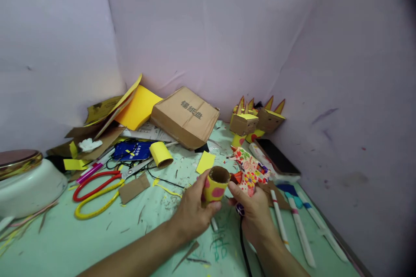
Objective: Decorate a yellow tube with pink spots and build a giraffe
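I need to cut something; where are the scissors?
In the head view the scissors lie on the table's left side, left of the left hand, between the white bowl and a cardboard scrap.

Printed in dark Chinese characters across the top face of the flattened cardboard box [185,117] at the back of the table: "锡纸盘". Scribbled in green ink on the green table top [97,242] near the hands, some handwritten characters, too loose to make out. White and yellow print on the blue packet [131,150] beside the scissors, too small to read. Printed lines on the white sheet [146,132] under the box, likewise unreadable.
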`<act>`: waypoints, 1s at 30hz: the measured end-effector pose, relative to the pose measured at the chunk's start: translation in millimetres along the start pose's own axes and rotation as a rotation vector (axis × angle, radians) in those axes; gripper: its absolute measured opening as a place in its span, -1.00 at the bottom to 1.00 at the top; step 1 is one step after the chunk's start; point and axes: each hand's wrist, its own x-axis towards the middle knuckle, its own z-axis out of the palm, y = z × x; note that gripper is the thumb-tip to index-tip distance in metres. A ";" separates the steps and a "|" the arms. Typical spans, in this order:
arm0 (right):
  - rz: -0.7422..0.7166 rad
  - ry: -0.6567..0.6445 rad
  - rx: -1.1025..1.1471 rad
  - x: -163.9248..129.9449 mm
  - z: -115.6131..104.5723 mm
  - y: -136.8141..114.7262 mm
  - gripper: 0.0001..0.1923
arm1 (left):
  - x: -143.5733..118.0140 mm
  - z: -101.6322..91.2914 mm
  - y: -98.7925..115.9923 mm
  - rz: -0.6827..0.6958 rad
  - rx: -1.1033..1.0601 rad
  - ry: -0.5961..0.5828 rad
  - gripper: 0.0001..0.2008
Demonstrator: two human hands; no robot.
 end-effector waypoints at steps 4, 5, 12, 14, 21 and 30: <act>0.049 -0.046 0.029 -2.6 3.6 -1.0 -0.56 | 6.6 -4.2 -1.5 -0.011 -0.180 -0.062 -0.41; 0.055 -0.052 0.017 -3.2 4.3 -1.7 -0.56 | 7.0 -4.6 -2.4 -0.006 -0.234 -0.087 -0.42; -0.050 -0.069 -0.219 -2.0 -12.8 -9.5 -0.55 | 6.5 -3.2 -5.3 -0.139 -0.409 0.008 -0.54; -0.091 -0.091 -0.288 -2.3 -21.0 -14.6 -0.53 | 8.7 -4.0 -3.6 -0.152 -0.396 0.064 -0.58; -0.183 -0.088 -0.422 -9.5 -29.0 -34.4 -0.71 | 15.8 -9.1 -5.5 -0.168 -0.343 0.100 -0.64; -0.213 -0.165 -0.549 -8.1 -47.1 -39.7 -0.78 | 13.9 -9.8 -6.9 -0.122 -0.233 0.144 -0.68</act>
